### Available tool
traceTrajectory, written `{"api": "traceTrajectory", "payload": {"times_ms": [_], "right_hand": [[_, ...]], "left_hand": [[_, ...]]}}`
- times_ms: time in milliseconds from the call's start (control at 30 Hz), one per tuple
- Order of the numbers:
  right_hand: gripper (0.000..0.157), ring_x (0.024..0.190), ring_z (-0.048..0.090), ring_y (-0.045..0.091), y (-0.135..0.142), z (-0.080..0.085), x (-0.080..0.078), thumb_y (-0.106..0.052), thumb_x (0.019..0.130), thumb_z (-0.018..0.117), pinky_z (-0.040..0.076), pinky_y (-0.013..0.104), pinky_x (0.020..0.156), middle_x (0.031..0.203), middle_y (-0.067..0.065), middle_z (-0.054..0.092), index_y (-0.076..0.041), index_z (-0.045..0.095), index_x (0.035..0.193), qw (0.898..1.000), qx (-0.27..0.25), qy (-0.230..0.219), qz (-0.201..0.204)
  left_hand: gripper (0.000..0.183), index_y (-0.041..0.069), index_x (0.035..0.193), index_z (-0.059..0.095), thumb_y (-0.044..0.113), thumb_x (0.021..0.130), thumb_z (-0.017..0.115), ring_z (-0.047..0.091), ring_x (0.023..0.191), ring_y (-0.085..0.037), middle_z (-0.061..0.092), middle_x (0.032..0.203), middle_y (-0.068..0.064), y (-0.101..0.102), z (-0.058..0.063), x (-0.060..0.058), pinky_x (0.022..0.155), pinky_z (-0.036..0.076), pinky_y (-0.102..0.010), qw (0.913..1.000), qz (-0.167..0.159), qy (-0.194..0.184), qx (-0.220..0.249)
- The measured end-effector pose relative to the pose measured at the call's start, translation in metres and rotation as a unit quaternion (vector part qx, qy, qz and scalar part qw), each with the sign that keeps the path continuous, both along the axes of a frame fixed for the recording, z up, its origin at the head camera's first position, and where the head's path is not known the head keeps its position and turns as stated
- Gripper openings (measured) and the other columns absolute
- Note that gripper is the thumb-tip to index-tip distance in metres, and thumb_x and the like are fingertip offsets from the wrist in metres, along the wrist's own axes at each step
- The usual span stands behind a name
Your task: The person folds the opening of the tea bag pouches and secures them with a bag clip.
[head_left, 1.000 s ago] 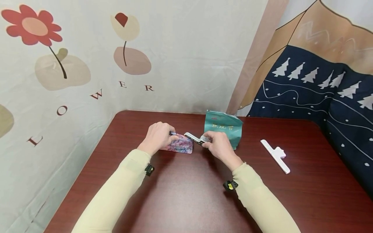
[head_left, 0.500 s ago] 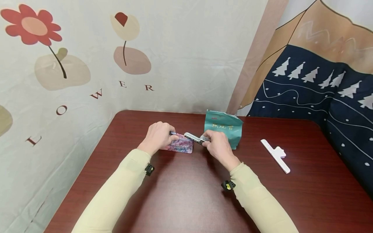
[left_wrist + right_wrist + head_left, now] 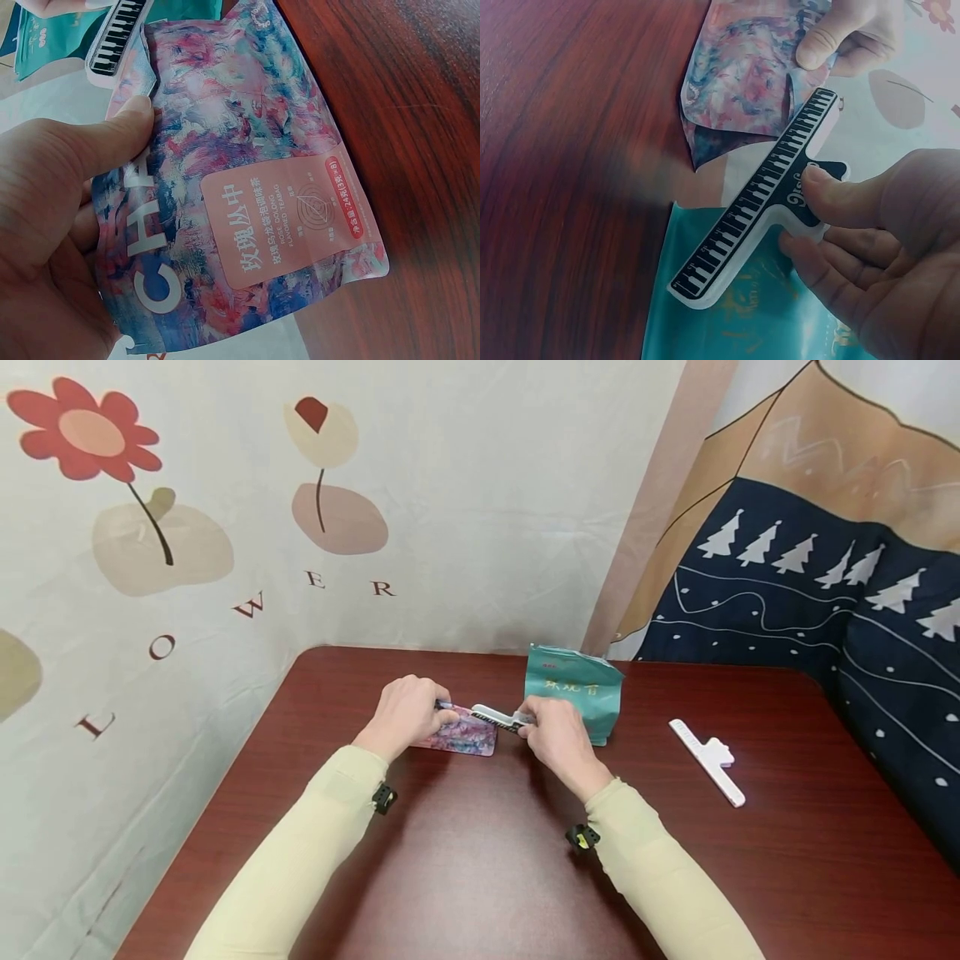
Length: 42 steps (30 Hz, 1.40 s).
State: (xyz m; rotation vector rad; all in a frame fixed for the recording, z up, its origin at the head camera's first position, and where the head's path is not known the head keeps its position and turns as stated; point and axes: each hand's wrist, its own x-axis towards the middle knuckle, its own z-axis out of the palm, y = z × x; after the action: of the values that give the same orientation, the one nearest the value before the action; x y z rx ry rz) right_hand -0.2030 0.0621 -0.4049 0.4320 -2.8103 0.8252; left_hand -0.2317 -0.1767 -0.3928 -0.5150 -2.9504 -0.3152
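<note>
My left hand (image 3: 408, 714) grips the top edge of a colourful tea bag pouch (image 3: 247, 150), thumb on its printed front and fingers behind. In my right hand (image 3: 558, 735) is a white bag clip (image 3: 757, 195) with a black-and-white piano-key pattern, pinched at its handle between thumb and fingers. The clip's far end overlaps the pouch's top corner in the right wrist view, close to my left thumb. Behind my right hand stands a teal pouch (image 3: 577, 689) with gold characters, partly hidden by that hand.
A second white bag clip (image 3: 707, 762) lies on the dark red wooden table (image 3: 480, 860), right of the teal pouch. Along the table's back edge hangs a printed cloth (image 3: 480, 485) with flowers and letters; a navy cloth with trees hangs at right.
My right hand has shifted slightly left, bringing the clip's end over the pouch's top edge. The left hand keeps its grip on the pouch in the same place.
</note>
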Motion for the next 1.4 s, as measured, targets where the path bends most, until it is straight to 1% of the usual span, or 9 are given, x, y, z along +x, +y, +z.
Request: {"api": "traceTrajectory", "payload": {"times_ms": [233, 600, 867, 1067, 1200, 1400], "right_hand": [[0.009, 0.080, 0.068, 0.026, -0.001, -0.002, -0.001, -0.003, 0.086, 0.081, 0.054, 0.042, 0.071, 0.084, 0.004, 0.076, -0.010, 0.078, 0.092, 1.000, -0.004, 0.008, 0.004], [0.009, 0.082, 0.070, 0.027, -0.002, -0.009, -0.004, -0.005, 0.085, 0.082, 0.054, 0.042, 0.072, 0.084, 0.004, 0.077, -0.010, 0.079, 0.092, 1.000, -0.016, 0.008, 0.006], [0.008, 0.081, 0.068, 0.026, -0.005, -0.012, -0.005, -0.008, 0.087, 0.082, 0.054, 0.041, 0.072, 0.087, 0.005, 0.077, -0.012, 0.078, 0.093, 1.000, -0.017, -0.005, -0.001], [0.009, 0.075, 0.062, 0.022, -0.008, -0.011, -0.005, -0.007, 0.087, 0.081, 0.050, 0.037, 0.068, 0.086, 0.004, 0.076, -0.013, 0.078, 0.093, 1.000, -0.023, -0.015, -0.003], [0.008, 0.074, 0.061, 0.022, -0.010, -0.012, -0.004, -0.007, 0.087, 0.081, 0.049, 0.036, 0.067, 0.086, 0.004, 0.076, -0.013, 0.078, 0.092, 0.999, -0.029, -0.013, -0.007], [0.010, 0.076, 0.065, 0.024, -0.013, -0.014, -0.004, -0.006, 0.086, 0.082, 0.051, 0.039, 0.068, 0.086, 0.005, 0.076, -0.012, 0.078, 0.092, 0.999, -0.038, 0.004, -0.009]], "left_hand": [[0.021, 0.017, 0.091, 0.082, 0.038, 0.087, 0.083, 0.057, 0.069, -0.020, 0.075, 0.080, -0.001, 0.000, -0.002, -0.001, 0.059, 0.047, -0.036, 1.0000, -0.006, 0.005, 0.001], [0.023, 0.017, 0.092, 0.081, 0.040, 0.087, 0.083, 0.056, 0.068, -0.019, 0.073, 0.078, 0.000, 0.000, -0.004, -0.001, 0.058, 0.046, -0.036, 0.9999, -0.009, 0.011, -0.005], [0.024, 0.017, 0.094, 0.082, 0.040, 0.087, 0.083, 0.057, 0.067, -0.019, 0.074, 0.079, 0.000, 0.000, -0.004, 0.000, 0.058, 0.047, -0.036, 0.9998, -0.012, 0.016, -0.001], [0.024, 0.017, 0.093, 0.082, 0.040, 0.087, 0.083, 0.056, 0.066, -0.019, 0.072, 0.076, 0.001, 0.000, -0.003, 0.000, 0.057, 0.046, -0.035, 0.9998, -0.011, 0.014, -0.004], [0.023, 0.017, 0.093, 0.081, 0.040, 0.088, 0.083, 0.055, 0.066, -0.019, 0.072, 0.076, 0.001, 0.000, -0.003, 0.000, 0.057, 0.045, -0.035, 0.9999, -0.009, 0.012, -0.006], [0.022, 0.017, 0.092, 0.081, 0.039, 0.088, 0.082, 0.054, 0.065, -0.019, 0.070, 0.074, 0.002, 0.000, -0.002, -0.001, 0.056, 0.044, -0.034, 0.9999, -0.007, 0.010, -0.007]]}}
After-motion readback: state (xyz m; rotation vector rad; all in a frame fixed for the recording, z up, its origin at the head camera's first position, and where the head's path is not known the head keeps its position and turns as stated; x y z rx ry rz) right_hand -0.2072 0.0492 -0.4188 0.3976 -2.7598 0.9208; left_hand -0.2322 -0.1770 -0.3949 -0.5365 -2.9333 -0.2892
